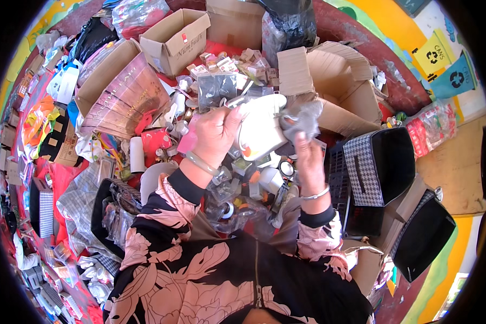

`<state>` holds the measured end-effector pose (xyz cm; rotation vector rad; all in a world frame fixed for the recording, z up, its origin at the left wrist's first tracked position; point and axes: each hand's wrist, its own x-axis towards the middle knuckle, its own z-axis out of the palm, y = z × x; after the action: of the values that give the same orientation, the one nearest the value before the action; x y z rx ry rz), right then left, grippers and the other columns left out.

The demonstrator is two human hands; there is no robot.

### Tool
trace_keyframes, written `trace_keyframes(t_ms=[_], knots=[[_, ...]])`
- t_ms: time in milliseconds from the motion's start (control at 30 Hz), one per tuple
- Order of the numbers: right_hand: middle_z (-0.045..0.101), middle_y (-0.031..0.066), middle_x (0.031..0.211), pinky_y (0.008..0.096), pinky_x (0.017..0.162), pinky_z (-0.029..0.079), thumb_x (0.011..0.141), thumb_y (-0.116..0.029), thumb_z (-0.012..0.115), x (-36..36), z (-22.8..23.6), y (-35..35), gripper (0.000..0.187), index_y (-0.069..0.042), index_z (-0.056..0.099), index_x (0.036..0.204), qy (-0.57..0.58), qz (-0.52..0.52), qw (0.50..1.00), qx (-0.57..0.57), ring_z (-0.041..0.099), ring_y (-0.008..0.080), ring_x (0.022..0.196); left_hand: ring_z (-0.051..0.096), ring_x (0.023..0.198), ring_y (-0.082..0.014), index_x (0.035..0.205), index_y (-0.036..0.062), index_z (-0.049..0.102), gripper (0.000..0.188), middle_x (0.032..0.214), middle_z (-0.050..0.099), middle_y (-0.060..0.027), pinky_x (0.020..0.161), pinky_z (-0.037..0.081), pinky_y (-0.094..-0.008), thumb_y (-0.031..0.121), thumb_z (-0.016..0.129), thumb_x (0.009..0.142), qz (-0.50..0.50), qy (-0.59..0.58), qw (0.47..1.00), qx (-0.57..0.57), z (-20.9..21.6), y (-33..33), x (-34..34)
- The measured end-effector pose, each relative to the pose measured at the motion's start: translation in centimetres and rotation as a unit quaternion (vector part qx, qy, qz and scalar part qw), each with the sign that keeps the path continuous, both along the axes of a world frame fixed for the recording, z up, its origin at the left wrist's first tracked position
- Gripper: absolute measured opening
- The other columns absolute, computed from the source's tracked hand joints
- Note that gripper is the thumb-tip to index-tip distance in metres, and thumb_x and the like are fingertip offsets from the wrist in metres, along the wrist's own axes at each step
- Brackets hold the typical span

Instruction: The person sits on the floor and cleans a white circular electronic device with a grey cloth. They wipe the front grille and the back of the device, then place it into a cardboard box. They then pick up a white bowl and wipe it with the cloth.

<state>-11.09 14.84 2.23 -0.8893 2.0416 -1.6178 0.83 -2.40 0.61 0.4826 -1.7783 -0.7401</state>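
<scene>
In front of my chest I hold a white, flat object with rounded ends (262, 129), glossy, with a small orange mark near its lower edge; its exact kind is unclear. My left hand (216, 132) pinches its left edge between thumb and fingers. At its right side is a crumpled grey cloth (301, 119), gripped by my right hand (309, 162); the cloth lies against the white object's edge. Below both hands spreads a pile of clear plastic pieces, jars and small containers (248, 189).
An open cardboard box (335, 81) stands at the far right, another (174, 40) at the far left. A pink-brown printed carton (125, 100) tilts at left. Black fabric bins with checked sides (380, 164) stand at right, a black tray (105, 216) of plastic bags at left.
</scene>
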Motion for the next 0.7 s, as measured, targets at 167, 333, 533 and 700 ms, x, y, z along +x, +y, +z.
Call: trace_keyframes(t_ms=[167, 333, 533, 700], knots=[[0.053, 0.0227, 0.115, 0.0423, 0.092, 0.04, 0.078, -0.017, 0.061, 3.3, -1.0, -2.5, 0.043, 0.005, 0.052, 0.114, 0.405, -0.022, 0.912, 0.056, 0.052, 0.0376, 0.102, 0.051, 0.047, -0.0305, 0.059, 0.0046, 0.052, 0.034, 0.052, 0.05, -0.0126, 0.043, 0.039, -0.0366, 0.026, 0.062, 0.083, 0.025, -0.064, 0.998, -0.004, -0.1, 0.4, -0.1], [0.054, 0.0201, 0.114, 0.042, 0.09, 0.041, 0.074, -0.018, 0.063, 4.5, 0.3, -2.2, 0.046, 0.003, 0.053, 0.114, 0.516, -0.021, 0.85, 0.101, 0.054, 0.0344, 0.102, 0.051, 0.047, -0.0309, 0.057, 0.0049, 0.051, 0.035, 0.052, 0.05, -0.0124, 0.042, 0.038, -0.037, 0.027, 0.063, 0.082, 0.041, -0.069, 0.997, -0.022, -0.2, 0.2, -0.1], [0.055, 0.0189, 0.108, 0.0417, 0.092, 0.039, 0.062, -0.021, 0.067, 6.1, 0.1, -1.9, 0.052, 0.005, 0.056, 0.105, 0.594, 0.009, 0.802, 0.062, 0.054, 0.0305, 0.101, 0.05, 0.046, -0.0309, 0.055, 0.0052, 0.05, 0.036, 0.052, 0.049, -0.0125, 0.042, 0.039, -0.0369, 0.027, 0.066, 0.078, 0.028, -0.085, 0.991, -0.095, -0.4, 0.3, -0.1], [0.056, 0.0142, 0.109, 0.0423, 0.095, 0.038, 0.067, -0.015, 0.063, 4.6, 0.0, -2.4, 0.041, 0.0, 0.059, 0.105, 0.562, 0.08, 0.823, -0.003, 0.054, 0.0293, 0.103, 0.05, 0.045, -0.0307, 0.056, 0.0018, 0.051, 0.041, 0.051, 0.05, -0.0143, 0.042, 0.039, -0.0365, 0.03, 0.062, 0.083, 0.014, -0.071, 0.997, -0.012, -0.7, 0.2, -0.4]])
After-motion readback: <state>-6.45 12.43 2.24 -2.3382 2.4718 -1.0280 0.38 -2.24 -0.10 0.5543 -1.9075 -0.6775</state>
